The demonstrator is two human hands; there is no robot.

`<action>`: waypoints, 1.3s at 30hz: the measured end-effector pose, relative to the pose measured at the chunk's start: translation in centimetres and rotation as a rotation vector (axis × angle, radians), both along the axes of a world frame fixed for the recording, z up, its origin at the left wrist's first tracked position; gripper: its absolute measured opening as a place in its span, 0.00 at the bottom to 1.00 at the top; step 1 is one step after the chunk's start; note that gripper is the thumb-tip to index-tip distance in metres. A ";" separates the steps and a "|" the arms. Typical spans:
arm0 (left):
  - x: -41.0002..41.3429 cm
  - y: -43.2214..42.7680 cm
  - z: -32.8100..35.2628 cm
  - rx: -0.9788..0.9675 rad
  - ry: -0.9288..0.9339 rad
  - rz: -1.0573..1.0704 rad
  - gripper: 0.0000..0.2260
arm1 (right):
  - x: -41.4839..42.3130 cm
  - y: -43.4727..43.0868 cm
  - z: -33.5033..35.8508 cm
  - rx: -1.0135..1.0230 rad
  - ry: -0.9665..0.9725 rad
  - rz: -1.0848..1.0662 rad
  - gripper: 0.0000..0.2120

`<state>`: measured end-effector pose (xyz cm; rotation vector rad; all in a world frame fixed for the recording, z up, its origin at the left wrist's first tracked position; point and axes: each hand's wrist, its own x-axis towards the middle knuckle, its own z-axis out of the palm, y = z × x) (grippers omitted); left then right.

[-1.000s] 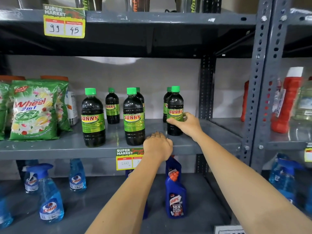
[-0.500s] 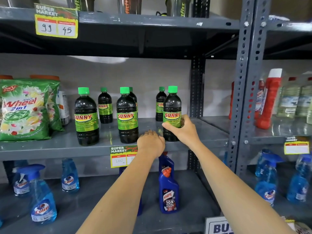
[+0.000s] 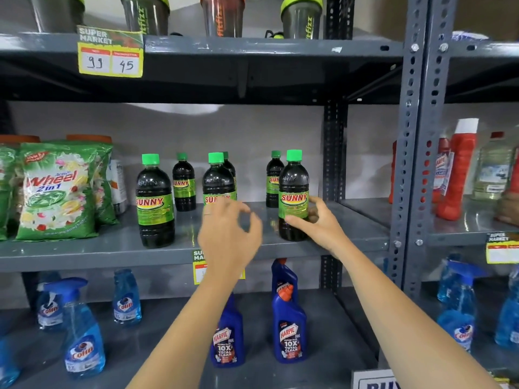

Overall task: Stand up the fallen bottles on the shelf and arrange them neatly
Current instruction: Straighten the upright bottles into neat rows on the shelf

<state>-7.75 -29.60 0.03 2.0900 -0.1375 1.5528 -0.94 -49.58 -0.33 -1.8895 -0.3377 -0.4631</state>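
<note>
Several dark Sunny bottles with green caps stand upright on the grey middle shelf (image 3: 84, 252). The front row holds a left bottle (image 3: 155, 200), a middle bottle (image 3: 218, 178) and a right bottle (image 3: 293, 192). Three smaller-looking ones stand behind, at the back left (image 3: 184, 182), back middle (image 3: 229, 164) and back right (image 3: 273, 179). My right hand (image 3: 318, 223) wraps around the lower part of the right front bottle. In front of the middle bottle, my left hand (image 3: 229, 237) hovers with fingers spread and holds nothing; it hides that bottle's lower half.
Green Wheel detergent bags (image 3: 56, 192) fill the shelf's left end. Blue Colin sprays (image 3: 84, 332) and Harpic bottles (image 3: 289, 332) stand on the shelf below. Red bottles (image 3: 457, 169) occupy the neighbouring bay past the grey upright (image 3: 412, 164). Shaker cups (image 3: 302, 16) line the top shelf.
My left hand has risen from the shelf's front edge and opened in front of the middle bottle. My right hand stays on the right front bottle, which now stands nearer the shelf's front.
</note>
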 end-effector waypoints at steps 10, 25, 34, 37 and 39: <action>4.1 7.1 -2.8 -0.132 0.607 -0.110 0.43 | 0.6 -0.2 -0.5 -0.001 -0.008 0.024 0.39; 4.0 7.3 -2.6 -0.145 0.552 -0.143 0.25 | 0.1 0.1 -0.3 -0.033 -0.052 0.007 0.39; 4.0 7.9 -1.5 -0.073 0.737 -0.180 0.31 | 0.4 -0.1 -0.2 -0.036 -0.027 0.012 0.43; 3.7 7.9 -1.4 -0.069 0.745 -0.197 0.36 | 0.3 0.0 -0.1 -0.042 -0.014 0.014 0.43; 3.6 8.0 -1.4 -0.058 0.777 -0.239 0.35 | 0.1 -0.1 0.0 -0.053 -0.017 0.009 0.43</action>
